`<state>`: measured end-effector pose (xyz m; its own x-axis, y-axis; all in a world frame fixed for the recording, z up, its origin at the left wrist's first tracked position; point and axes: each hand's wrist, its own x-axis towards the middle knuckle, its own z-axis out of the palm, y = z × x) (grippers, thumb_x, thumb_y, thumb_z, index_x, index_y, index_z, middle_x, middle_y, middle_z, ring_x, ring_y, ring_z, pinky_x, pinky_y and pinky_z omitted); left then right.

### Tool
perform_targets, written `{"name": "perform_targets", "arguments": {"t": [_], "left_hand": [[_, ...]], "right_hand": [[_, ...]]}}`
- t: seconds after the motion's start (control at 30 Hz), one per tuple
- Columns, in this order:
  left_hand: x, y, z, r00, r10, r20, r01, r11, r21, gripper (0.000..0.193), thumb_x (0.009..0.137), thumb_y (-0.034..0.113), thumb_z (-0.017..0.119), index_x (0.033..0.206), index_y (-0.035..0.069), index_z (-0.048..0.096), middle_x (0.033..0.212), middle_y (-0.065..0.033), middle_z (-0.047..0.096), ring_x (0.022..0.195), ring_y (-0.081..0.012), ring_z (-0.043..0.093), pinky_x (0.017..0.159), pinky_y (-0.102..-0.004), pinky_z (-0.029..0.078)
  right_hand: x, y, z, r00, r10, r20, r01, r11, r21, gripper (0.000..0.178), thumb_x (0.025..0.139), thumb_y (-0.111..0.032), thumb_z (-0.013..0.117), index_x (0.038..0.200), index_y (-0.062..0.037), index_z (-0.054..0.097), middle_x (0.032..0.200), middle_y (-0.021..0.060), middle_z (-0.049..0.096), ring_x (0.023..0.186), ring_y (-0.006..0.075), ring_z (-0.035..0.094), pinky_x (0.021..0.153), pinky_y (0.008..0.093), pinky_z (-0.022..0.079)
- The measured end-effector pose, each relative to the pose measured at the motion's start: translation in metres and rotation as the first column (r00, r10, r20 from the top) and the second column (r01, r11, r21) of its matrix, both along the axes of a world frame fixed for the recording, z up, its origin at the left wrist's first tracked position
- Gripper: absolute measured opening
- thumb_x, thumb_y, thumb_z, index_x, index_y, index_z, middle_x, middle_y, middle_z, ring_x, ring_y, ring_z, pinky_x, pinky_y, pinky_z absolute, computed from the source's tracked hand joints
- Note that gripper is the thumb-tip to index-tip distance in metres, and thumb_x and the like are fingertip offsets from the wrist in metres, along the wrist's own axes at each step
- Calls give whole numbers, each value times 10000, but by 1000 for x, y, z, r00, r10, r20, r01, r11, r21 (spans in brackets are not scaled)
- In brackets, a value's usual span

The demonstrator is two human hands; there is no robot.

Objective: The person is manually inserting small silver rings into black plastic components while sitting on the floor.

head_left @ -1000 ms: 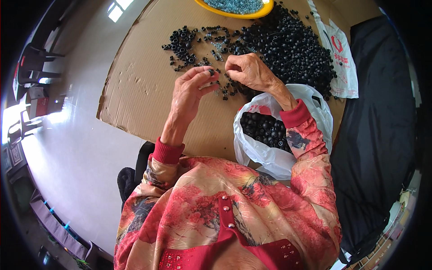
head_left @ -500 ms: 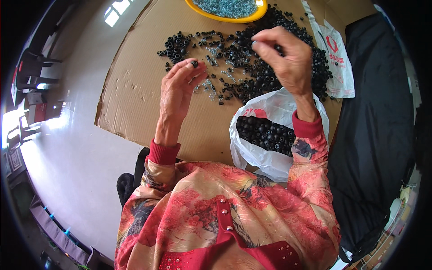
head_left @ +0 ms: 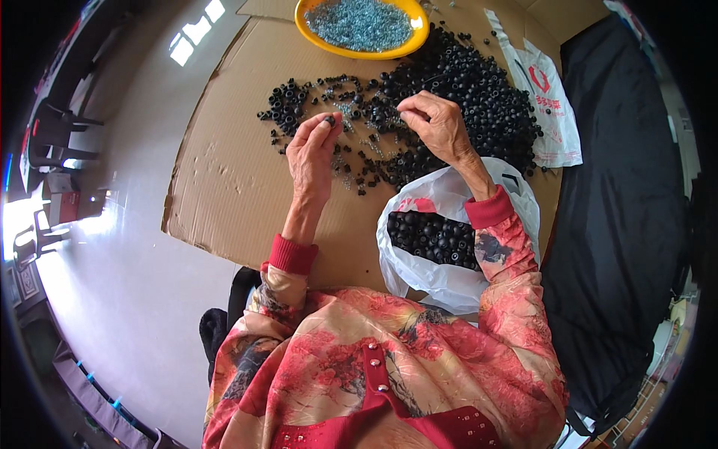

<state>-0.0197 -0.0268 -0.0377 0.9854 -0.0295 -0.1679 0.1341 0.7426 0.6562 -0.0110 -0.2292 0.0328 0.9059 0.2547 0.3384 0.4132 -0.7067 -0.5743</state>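
Left hand [head_left: 310,156] pinched black bead [head_left: 330,120], right hand [head_left: 440,129] curled near bead pile [head_left: 490,97], whether gripping anything could not be told.

In front of you, the cardboard [head_left: 224,165] carries a yellow bowl [head_left: 359,53] at its far side. Black beads [head_left: 486,97] heap toward your right, thinning leftward among clear beads [head_left: 345,120]; a white bag [head_left: 559,141] lies flat by the right edge.
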Motion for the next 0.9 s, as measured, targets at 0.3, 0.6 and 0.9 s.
{"name": "perform_targets", "arguments": {"t": [0.3, 0.6, 0.9], "left_hand": [[-1, 6, 6, 999, -36, 2, 36, 999, -22, 179, 860, 61, 549, 1011, -34, 565, 939, -115, 617, 891, -188, 606, 843, -330, 500], [7, 8, 34, 991, -129, 40, 133, 985, -111, 191, 874, 81, 533, 1030, -22, 566, 864, -98, 609, 787, -177, 596, 760, -331, 517], [2, -2, 40, 957, -280, 79, 291, 909, -299, 212, 884, 83, 531, 1068, -19, 558, 908, -111, 618, 827, -189, 599, 807, -359, 503]], "right_hand": [[4, -12, -6, 994, 69, -82, -72, 997, -34, 54, 752, -48, 600, 777, -2, 612, 703, 106, 608, 626, 219, 607, 563, 307, 483], [9, -29, -14, 973, 67, -220, -119, 966, -232, 74, 717, -56, 574, 754, -3, 609, 733, 139, 620, 669, 276, 610, 630, 355, 488], [3, -7, 6, 979, 156, -128, -166, 983, -72, 67, 740, -6, 627, 802, 8, 605, 719, 68, 594, 624, 149, 582, 553, 270, 461]]}}
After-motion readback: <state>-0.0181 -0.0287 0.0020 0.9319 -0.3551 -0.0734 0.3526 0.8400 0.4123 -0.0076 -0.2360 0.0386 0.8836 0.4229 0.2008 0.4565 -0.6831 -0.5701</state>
